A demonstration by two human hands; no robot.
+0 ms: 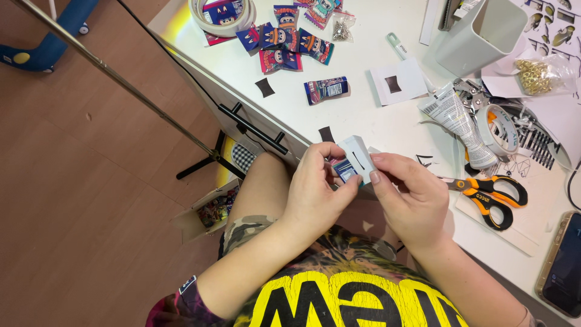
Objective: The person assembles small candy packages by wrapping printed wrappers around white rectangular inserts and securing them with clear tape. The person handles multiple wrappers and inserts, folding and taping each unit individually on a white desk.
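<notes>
Both my hands meet over the table's near edge. My left hand pinches a small blue candy wrapper against a small white paper box with a dark slit in its top. My right hand holds the same white box from the right, thumb on its lower corner. The wrapper sits partly tucked under the box, so its far end is hidden.
White table with several colourful candy packets, a loose blue packet, tape rolls, orange scissors, a glue tube, a white bin, a phone. A tripod leg crosses the floor at left.
</notes>
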